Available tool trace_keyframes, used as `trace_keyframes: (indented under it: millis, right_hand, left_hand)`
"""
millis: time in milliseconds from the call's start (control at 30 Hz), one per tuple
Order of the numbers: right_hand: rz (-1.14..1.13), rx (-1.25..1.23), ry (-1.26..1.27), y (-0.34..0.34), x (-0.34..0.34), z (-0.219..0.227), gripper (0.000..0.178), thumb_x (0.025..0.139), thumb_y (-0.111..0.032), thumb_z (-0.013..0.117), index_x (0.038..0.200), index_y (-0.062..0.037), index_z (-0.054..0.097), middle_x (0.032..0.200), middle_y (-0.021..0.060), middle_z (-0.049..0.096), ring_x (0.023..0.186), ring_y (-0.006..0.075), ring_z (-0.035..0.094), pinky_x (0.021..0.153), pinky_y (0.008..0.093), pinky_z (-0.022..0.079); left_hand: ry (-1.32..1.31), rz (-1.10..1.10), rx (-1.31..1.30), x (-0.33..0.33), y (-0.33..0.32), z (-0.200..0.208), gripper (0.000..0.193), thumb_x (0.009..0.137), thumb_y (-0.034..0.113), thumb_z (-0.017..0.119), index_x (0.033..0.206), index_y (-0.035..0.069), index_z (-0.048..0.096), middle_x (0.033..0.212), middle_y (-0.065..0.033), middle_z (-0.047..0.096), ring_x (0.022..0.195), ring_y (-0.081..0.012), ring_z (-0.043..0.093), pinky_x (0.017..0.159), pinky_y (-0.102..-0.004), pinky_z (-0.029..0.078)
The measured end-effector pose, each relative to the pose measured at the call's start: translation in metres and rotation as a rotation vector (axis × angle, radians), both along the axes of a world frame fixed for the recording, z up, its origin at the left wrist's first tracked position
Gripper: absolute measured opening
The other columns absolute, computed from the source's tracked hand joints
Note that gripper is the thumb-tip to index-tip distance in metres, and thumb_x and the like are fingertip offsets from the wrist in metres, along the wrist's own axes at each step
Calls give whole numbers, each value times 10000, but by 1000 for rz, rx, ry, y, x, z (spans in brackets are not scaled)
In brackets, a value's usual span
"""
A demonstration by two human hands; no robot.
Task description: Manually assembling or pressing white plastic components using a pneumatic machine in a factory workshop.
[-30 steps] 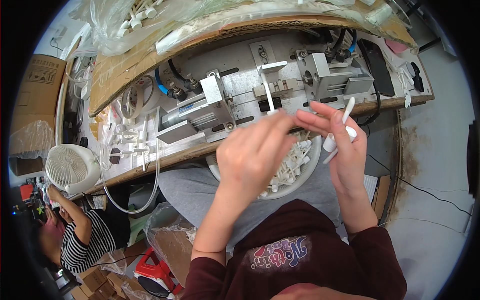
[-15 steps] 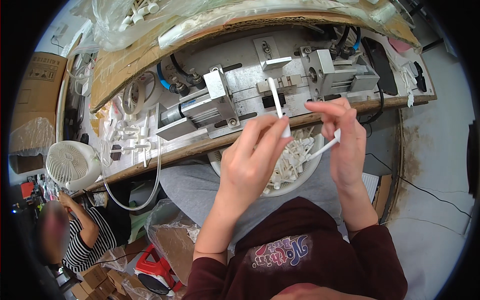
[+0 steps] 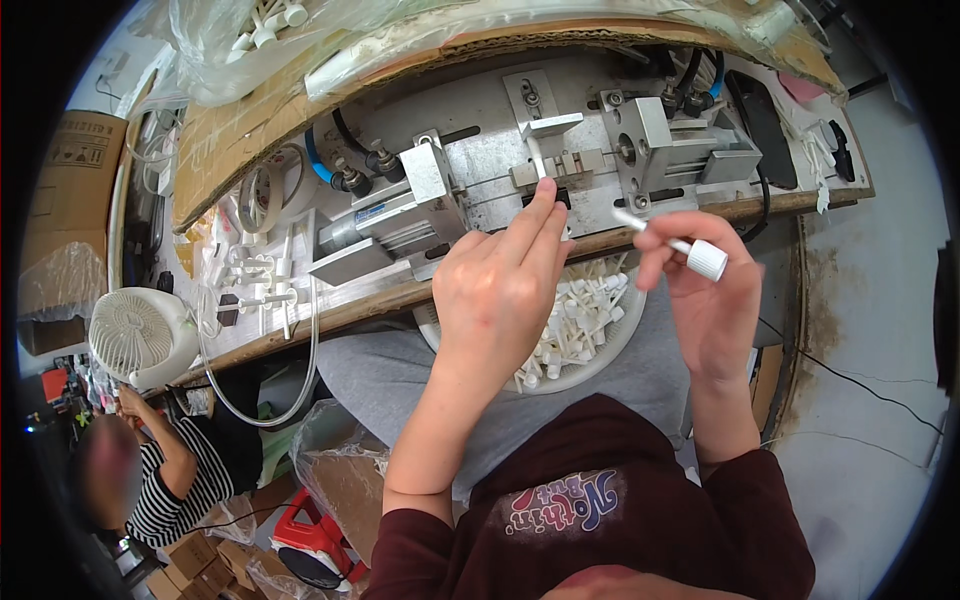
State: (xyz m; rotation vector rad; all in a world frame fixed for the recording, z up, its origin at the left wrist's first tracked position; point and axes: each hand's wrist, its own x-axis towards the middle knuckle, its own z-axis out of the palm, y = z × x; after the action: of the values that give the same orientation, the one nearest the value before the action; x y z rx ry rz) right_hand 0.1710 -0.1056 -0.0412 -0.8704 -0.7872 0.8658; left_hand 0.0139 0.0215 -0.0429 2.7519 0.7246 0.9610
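My left hand [image 3: 500, 290] reaches to the metal fixture [image 3: 585, 161] at the bench's front edge. Its fingers point forward and close together, with the index fingertip on the near end of a white plastic stick [image 3: 538, 155]. That stick lies across the fixture's small grooved block, its far end by an upright metal plate [image 3: 552, 125]. The thumb and the stick's near end are hidden under the fingers. To the right, my right hand [image 3: 712, 310] holds up a second white stick with a ribbed white cap [image 3: 707, 260], tilted, between its curled fingers.
A white basket [image 3: 632, 325] of several white capped pieces rests below my hands. Metal cylinder units [image 3: 400, 215] flank the fixture. Cardboard [image 3: 250, 130] overhangs the bench behind. At left stand a white fan [image 3: 140, 338] and a co-worker in a striped shirt [image 3: 200, 475]. A dark phone [image 3: 760, 130] lies far right.
My left hand has moved forward, bringing its stick down from upright above the bench onto the grooved block. My right hand has turned its stick, so the cap now faces right and toward me.
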Motion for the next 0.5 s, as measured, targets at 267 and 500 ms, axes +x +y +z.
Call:
trace_keyframes:
  millis: [267,500]
  right_hand:
    - [-71,39,-184,3,-3,27,379,830,80,719,1186,41,594,1284,257,612,1124,273,677,944,343,529]
    - [-210,-76,-1148,24,-4,24,291,735,-30,810,1005,-13,702,1207,138,684,913,243,698,788,323,578]
  left_hand:
    - [-139,-85,-116,-7,22,42,293,781,159,839,1050,74,761,1045,-49,762,676,-126,670,594,-256,521]
    - [-318,12,161,26,107,109,179,873,86,719,1030,5,747,1015,-106,742,872,-225,689,769,-326,540]
